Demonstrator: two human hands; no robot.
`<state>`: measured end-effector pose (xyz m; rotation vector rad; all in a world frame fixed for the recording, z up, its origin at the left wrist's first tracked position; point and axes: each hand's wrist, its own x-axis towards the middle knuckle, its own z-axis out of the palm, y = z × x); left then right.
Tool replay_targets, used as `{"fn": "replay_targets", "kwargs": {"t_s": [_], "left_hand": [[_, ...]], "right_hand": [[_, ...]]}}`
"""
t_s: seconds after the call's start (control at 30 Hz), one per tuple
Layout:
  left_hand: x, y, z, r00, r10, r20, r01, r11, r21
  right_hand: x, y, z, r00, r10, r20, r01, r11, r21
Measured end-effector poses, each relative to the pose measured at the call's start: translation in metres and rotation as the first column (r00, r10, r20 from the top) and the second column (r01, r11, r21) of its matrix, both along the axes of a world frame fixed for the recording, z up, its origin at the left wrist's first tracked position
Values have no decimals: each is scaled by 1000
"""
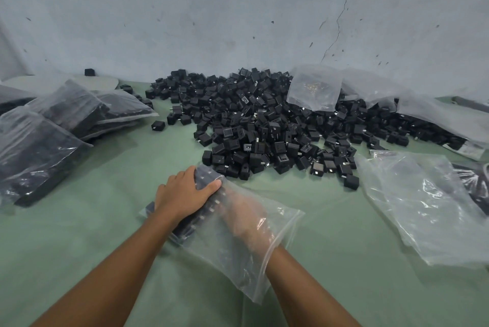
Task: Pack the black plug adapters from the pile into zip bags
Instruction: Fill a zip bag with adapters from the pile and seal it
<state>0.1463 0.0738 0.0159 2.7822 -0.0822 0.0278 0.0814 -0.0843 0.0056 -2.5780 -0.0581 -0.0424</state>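
Gripping bagged adapters (205, 174), left fingers (186, 171) curled.

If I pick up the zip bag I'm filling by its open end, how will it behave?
Likely floppy: the zip bag is thin film, wrinkled around the right hand inside it. Probably lopsided, since the adapters sit bunched along one side under the left hand; loose, they may slide.

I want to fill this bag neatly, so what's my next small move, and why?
Probably slide the right hand out of the zip bag and fetch more from the pile. Only a row of adapters shows inside, held through the plastic by the left hand, and the rest of the bag looks empty.
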Motion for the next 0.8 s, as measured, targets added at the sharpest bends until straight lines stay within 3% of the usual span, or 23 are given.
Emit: {"fn": "replay_targets", "kwargs": {"t_s": [0.07,0.3,0.47,0.63,0.73,0.8], "left_hand": [[0,0,0,1000,-2,-5,2,1000,0],[2,0,-2,1000,14,-24,-14,1000,-7],[2,0,-4,1000,17,-23,-17,1000,2],[5,2,-6,999,30,-25,-30,1000,5],[5,1,-8,999,40,-11,-40,999,0],[6,0,-9,999,43,0,-43,999,4]], "right_hand": [[6,3,-1,1000,-3,7,3,998,-67],[6,1,-10,998,8,60,-3,998,-70],[4,0,-9,1000,8,17,-6,994,-113],[-41,-27,6,989,104,-108,-77,972,223],[-90,-76,18,899,400,-178,-291,850,438],[-106,-110,37,816,516,-261,-311,773,553]]}}
